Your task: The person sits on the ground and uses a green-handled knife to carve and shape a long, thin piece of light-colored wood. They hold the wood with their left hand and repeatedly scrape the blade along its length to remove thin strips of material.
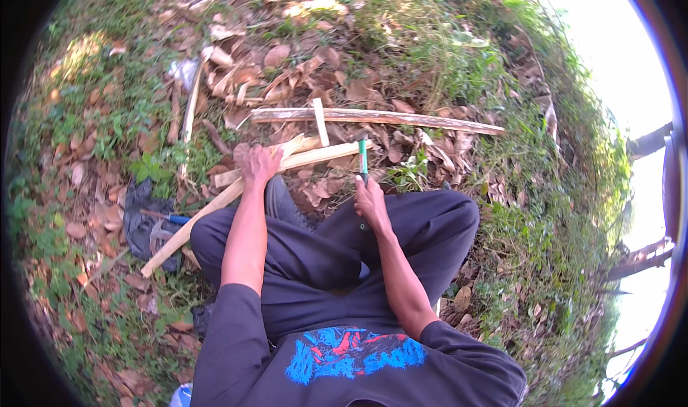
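My left hand (258, 164) is closed over wooden strips where they cross in front of my shin. Under it, a long pale strip (193, 224) slants down past my left knee, and another strip (326, 155) runs off to the right. In my right hand (373, 205) is a hammer (364, 159) with a green shaft and black grip. Its head is up, by the right end of that second strip. A short flat piece of wood (319, 122) stands just beyond, close to a long bark-edged strip (380, 119) lying across the ground.
Dry leaves (287, 84) and grass (530, 242) cover the ground around my crossed legs. By my left knee lie a black plastic bag (140, 210) and a blue-handled tool (175, 219). Another narrow wooden strip (190, 113) lies farther left, near clear plastic (183, 70).
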Available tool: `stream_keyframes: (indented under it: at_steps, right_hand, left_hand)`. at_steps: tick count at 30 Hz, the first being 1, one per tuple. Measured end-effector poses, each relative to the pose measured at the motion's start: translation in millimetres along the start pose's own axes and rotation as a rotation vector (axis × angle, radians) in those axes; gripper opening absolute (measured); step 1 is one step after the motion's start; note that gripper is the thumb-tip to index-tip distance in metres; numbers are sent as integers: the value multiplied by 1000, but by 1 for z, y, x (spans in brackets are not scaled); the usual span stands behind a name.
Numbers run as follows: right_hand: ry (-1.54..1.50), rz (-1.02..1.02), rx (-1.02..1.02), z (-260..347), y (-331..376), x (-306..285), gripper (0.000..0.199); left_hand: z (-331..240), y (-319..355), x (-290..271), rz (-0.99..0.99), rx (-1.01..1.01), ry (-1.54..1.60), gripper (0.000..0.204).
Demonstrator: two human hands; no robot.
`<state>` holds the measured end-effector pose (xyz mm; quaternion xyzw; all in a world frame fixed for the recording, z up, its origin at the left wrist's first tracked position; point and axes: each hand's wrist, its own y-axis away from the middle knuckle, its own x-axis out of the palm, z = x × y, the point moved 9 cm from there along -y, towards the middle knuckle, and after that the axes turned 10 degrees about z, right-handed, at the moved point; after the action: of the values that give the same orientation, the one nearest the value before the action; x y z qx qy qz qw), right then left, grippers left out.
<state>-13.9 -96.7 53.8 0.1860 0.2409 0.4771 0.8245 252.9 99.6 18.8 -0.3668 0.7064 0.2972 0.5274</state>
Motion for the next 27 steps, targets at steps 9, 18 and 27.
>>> stream_keyframes:
  at_steps: [9, 18, 27]
  right_hand:
    - [179, 180, -353, 59, -26, 49, 25]
    - [552, 5, -398, 53, -49, 68, 42]
    - [608, 13, -248, 61, -39, 56, 48]
  left_hand:
    - [8, 3, 2, -122, 15, 39, 54]
    - [0, 0, -3, -57, -24, 20, 51]
    - [-1, -7, 9, 107, -39, 11, 53]
